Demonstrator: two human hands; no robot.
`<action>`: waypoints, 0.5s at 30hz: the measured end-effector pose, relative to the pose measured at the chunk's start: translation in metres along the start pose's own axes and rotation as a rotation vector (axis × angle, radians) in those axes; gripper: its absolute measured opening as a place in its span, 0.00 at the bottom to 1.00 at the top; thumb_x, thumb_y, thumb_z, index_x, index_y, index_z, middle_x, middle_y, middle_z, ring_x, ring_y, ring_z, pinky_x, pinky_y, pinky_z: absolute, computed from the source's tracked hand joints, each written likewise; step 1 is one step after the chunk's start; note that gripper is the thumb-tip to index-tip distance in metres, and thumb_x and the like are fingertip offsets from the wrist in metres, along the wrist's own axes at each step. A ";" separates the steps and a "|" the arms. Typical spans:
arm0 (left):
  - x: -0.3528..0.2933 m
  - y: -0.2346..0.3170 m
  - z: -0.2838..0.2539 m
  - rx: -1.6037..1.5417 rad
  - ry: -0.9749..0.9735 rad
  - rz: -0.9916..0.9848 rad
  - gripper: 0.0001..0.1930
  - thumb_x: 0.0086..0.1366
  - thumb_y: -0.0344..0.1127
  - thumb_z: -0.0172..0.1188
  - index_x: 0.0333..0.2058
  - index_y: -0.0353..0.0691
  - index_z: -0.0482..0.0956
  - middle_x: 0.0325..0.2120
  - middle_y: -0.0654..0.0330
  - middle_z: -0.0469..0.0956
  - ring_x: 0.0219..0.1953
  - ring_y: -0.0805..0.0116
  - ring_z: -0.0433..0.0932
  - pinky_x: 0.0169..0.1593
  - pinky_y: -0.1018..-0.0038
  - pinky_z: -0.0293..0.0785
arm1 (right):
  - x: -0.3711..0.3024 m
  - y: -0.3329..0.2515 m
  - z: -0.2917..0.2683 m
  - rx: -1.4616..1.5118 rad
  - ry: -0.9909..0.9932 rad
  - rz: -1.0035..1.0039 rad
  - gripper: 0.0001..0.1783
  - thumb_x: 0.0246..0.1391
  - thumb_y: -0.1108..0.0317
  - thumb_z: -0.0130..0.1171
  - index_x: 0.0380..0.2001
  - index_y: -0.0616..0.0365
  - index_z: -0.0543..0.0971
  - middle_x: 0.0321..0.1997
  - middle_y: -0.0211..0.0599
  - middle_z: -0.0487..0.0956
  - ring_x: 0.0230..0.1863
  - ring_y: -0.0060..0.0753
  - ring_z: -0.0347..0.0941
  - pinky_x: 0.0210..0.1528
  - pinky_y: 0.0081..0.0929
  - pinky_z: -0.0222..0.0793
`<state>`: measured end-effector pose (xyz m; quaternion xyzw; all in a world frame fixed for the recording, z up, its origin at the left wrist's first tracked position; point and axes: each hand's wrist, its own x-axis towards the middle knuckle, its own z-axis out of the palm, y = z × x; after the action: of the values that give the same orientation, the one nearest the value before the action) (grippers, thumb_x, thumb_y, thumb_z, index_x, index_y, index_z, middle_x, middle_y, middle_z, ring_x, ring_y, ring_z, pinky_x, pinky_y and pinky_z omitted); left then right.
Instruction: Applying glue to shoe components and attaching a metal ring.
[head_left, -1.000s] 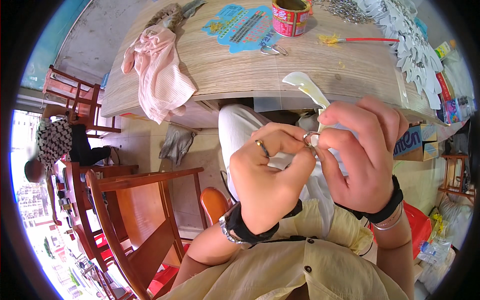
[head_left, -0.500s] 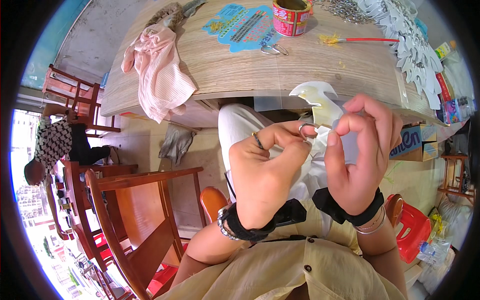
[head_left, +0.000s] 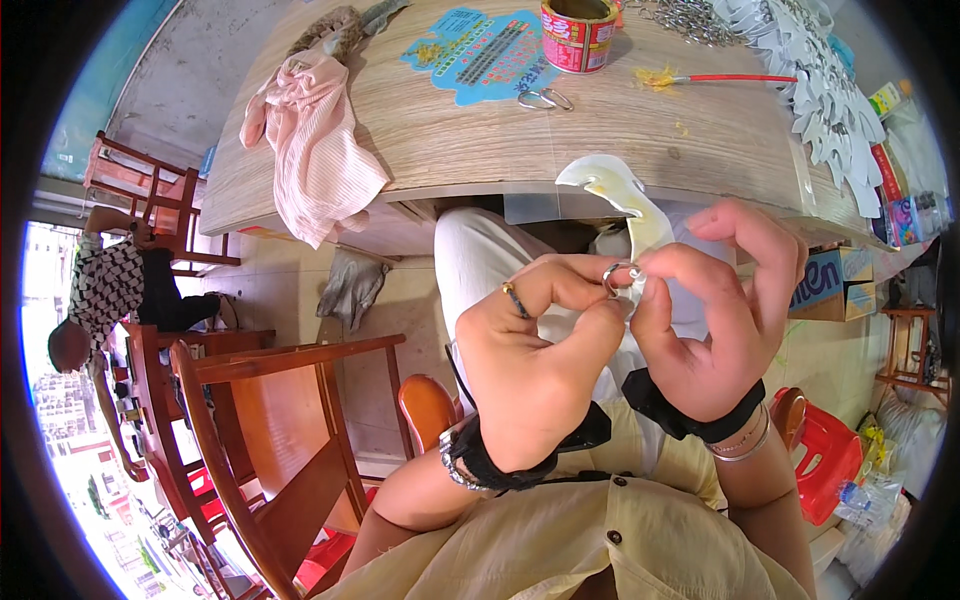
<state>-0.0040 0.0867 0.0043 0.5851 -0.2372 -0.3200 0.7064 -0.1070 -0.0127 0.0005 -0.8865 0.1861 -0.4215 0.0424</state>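
Above my lap, my left hand (head_left: pixel 535 350) pinches a small silver metal ring (head_left: pixel 609 277) between thumb and index finger. My right hand (head_left: pixel 715 310) has its thumb and index finger closed on the narrow lower end of a thin white, hook-shaped plastic piece (head_left: pixel 650 222). Its other fingers are raised and curled. The piece's end meets the ring between my fingertips; whether the ring passes through it I cannot tell. Its broad curved top reaches over the table's front edge, glossy with yellowish patches.
On the wooden table (head_left: pixel 430 140) are a red tin (head_left: pixel 577 42), two metal rings (head_left: pixel 545 99), a red-handled brush (head_left: pixel 740 78), a blue printed sheet (head_left: pixel 475 60) and a pink cloth (head_left: pixel 318 150). Similar white pieces (head_left: pixel 838 110) pile up at right. A wooden chair (head_left: pixel 290 430) stands left; a person (head_left: pixel 105 260) is beyond.
The white piece has tipped and shifted left, its lower end now close against the ring. My right fingertips have come nearer my left ones. My left hand still grips the ring.
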 end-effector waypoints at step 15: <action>-0.001 0.004 0.000 0.008 0.010 -0.025 0.03 0.52 0.18 0.55 0.23 0.30 0.77 0.32 0.56 0.80 0.31 0.77 0.72 0.37 0.80 0.66 | 0.003 0.009 -0.011 -0.006 -0.062 -0.062 0.14 0.39 0.69 0.72 0.34 0.48 0.83 0.44 0.32 0.71 0.45 0.39 0.64 0.47 0.34 0.62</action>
<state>-0.0034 0.0881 0.0083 0.5925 -0.2276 -0.3249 0.7011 -0.1157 -0.0209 0.0075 -0.9046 0.1584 -0.3944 0.0326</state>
